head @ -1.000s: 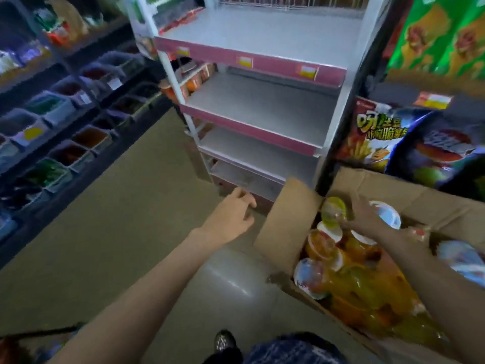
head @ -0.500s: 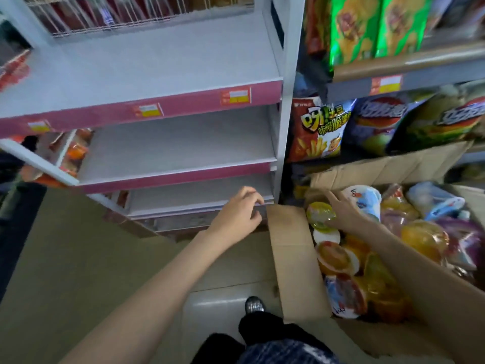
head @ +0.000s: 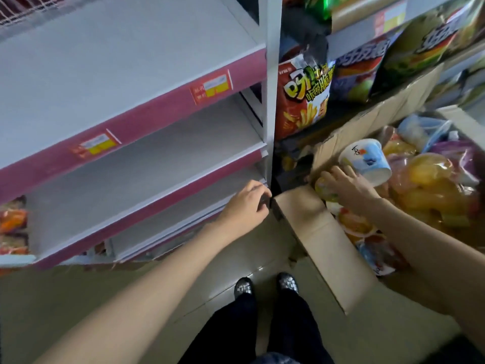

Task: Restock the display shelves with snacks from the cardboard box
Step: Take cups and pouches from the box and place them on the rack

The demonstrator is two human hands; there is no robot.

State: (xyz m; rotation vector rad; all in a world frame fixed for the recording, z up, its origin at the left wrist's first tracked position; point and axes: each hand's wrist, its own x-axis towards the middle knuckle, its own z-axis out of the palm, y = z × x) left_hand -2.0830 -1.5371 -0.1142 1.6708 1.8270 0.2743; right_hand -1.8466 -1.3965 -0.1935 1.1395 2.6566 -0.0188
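An open cardboard box (head: 315,232) stands on the floor at the right, full of jelly cups and bagged snacks. My right hand (head: 349,187) reaches into it, fingers laid over a yellow-green jelly cup (head: 322,190), just beside a white and blue cup (head: 367,161) lying on its side. My left hand (head: 244,206) hovers with loosely curled fingers at the corner of the box flap, in front of the lowest shelf, holding nothing. The white display shelves (head: 131,122) with pink front strips are bare.
Chip bags (head: 304,95) fill the neighbouring rack behind the box. A bag of orange and yellow jellies (head: 430,179) lies in the box. Packets (head: 13,227) show at the far left. My feet (head: 265,285) stand on the tiled floor by the flap.
The view has swung right and closer to the box. My right hand has slid from beside the white and blue cup onto the yellow-green cup. My left hand stays by the flap corner.
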